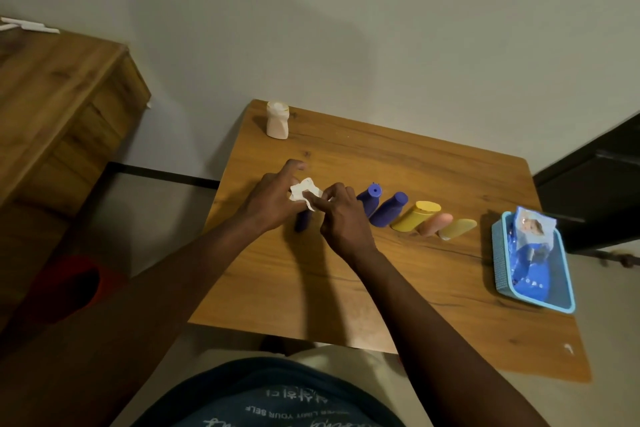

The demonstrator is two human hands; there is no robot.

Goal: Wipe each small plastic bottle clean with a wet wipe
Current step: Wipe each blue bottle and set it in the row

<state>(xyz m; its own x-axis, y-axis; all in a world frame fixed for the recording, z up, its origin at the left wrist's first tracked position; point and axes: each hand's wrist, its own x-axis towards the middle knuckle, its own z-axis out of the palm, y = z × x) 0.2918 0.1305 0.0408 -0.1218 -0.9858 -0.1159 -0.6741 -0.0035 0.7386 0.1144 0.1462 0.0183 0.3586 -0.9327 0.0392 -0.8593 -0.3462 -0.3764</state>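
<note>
Wooden table (398, 274) against the wall. Blue tray (497, 253) at its right edge holds an opened wipe packet (531, 236). Left hand (272, 206), left of centre, curls around a purple bottle (303, 221) whose lower end shows beneath the palm; index finger sticks out. Right hand (343, 220), just beside it, pinches a crumpled wet wipe (304, 192) against the top of that bottle. To the right, a row of bottles lies flat: two purple bottles (389, 210), a yellow bottle (415, 217), a pink bottle (434, 224), an olive bottle (457, 229). A white bottle (277, 120) stands upright at the far left corner.
</note>
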